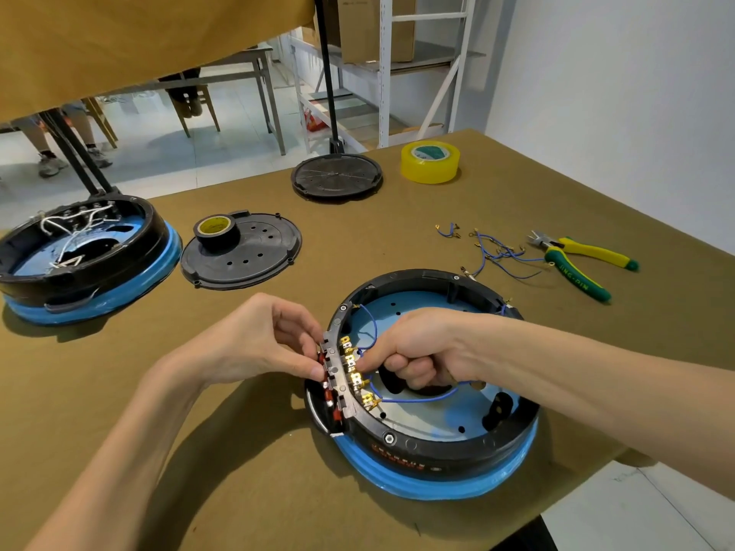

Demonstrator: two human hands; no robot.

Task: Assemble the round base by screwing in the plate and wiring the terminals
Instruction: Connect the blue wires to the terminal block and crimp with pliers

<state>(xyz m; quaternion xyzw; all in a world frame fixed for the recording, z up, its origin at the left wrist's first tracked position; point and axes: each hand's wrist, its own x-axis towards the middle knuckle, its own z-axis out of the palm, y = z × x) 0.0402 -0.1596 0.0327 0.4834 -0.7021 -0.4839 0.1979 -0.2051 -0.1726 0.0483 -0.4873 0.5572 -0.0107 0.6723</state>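
A round black base (437,443) with a blue rim and blue inner floor lies near the table's front edge. On its left wall sits a grey switch plate (338,375) with red buttons outside and brass terminals (356,369) inside. Thin blue wires (413,398) run from the terminals across the floor. My left hand (262,340) pinches the plate from outside. My right hand (413,351) reaches into the base, fingers curled, pinching a blue wire end at the terminals. A black round cover plate (242,256) lies to the left behind.
A second base (83,264) with white wires sits far left. Black tape (216,231) rests on the cover plate. Another black disc (337,177), yellow tape (430,161), loose blue wires (497,250) and green-yellow pliers (576,264) lie behind. The table edge drops off at the right front.
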